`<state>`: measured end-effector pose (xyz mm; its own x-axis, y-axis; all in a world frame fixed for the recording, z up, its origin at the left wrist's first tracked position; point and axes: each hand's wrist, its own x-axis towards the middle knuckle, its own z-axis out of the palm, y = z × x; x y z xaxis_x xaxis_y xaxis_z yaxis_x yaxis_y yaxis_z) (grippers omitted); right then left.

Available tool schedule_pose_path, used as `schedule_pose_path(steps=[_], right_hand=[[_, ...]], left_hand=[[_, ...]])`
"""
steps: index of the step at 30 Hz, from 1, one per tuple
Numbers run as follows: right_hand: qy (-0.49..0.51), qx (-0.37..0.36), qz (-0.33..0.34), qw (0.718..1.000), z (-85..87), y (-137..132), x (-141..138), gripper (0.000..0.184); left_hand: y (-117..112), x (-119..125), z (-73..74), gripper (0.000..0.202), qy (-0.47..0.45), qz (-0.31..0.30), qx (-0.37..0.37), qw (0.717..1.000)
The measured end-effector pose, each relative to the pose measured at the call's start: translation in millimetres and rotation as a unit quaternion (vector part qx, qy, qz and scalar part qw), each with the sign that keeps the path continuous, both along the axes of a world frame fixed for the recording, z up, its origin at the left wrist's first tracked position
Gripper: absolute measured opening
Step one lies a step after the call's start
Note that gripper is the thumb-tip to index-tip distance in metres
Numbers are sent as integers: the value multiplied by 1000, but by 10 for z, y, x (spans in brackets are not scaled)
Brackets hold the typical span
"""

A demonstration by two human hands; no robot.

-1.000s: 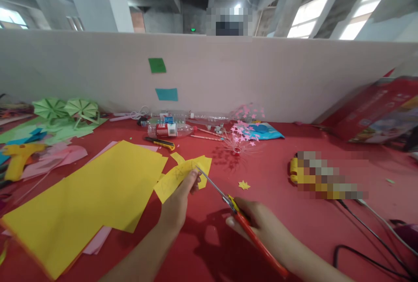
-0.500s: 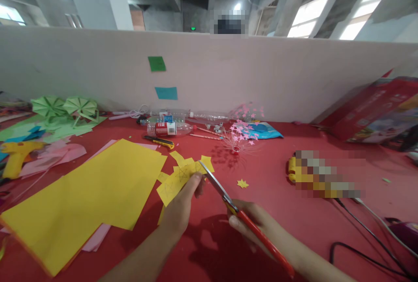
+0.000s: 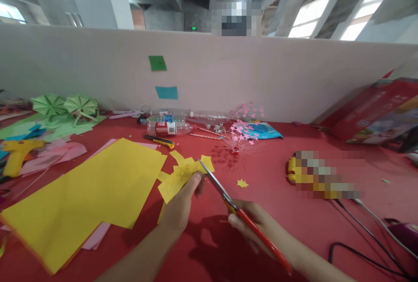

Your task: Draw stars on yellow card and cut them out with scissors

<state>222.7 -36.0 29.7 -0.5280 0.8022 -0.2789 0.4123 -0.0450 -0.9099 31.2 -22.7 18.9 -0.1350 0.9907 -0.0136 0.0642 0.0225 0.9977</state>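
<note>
My left hand (image 3: 183, 201) pinches a strip of yellow paper (image 3: 171, 188) with stars drawn on it in pencil. In my right hand (image 3: 251, 219) is a pair of scissors (image 3: 261, 234) with red handles, closed around the grip. The blades point up and left, and their tips lie at the right end of the strip, by a drawn star. My right fingers are partly hidden behind the handles. A small cut yellow star (image 3: 242, 183) lies on the red table to the right of the blades. Yellow scraps (image 3: 207, 163) lie behind the strip.
Large yellow sheets (image 3: 98, 186) cover the left of the table. Behind them are a utility knife (image 3: 159, 141), plastic bottles (image 3: 168, 128) and a pink star ornament (image 3: 241, 131). A yellow glue gun (image 3: 19, 155) lies far left, a power strip (image 3: 320, 177) with cables right.
The yellow strip has tilted very slightly in my left hand. The scissors have shifted only a little, with their tips still at the strip's right end.
</note>
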Motion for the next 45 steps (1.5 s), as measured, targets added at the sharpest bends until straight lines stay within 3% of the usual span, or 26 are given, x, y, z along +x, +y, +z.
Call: schedule_pose_path(steps=[11, 23, 33, 39, 42, 45], right_hand=[[3, 6, 3, 1000, 18, 23, 5, 56], [-5, 16, 6, 1000, -44, 69, 16, 53], [-18, 14, 1, 1000, 16, 65, -6, 57], [-31, 15, -41, 999, 13, 115, 7, 60], [-46, 18, -79, 996, 30, 132, 20, 58], [-51, 32, -87, 994, 40, 141, 28, 54]], left_hand=[[1, -15, 64, 44, 22, -6, 15, 1000], [39, -14, -63, 44, -39, -4, 20, 999], [58, 1, -104, 40, -56, 6, 37, 998], [110, 10, 22, 22, -135, 58, 148, 978], [174, -55, 89, 26, -135, 106, 216, 961], [227, -138, 139, 27, -115, 102, 259, 954]])
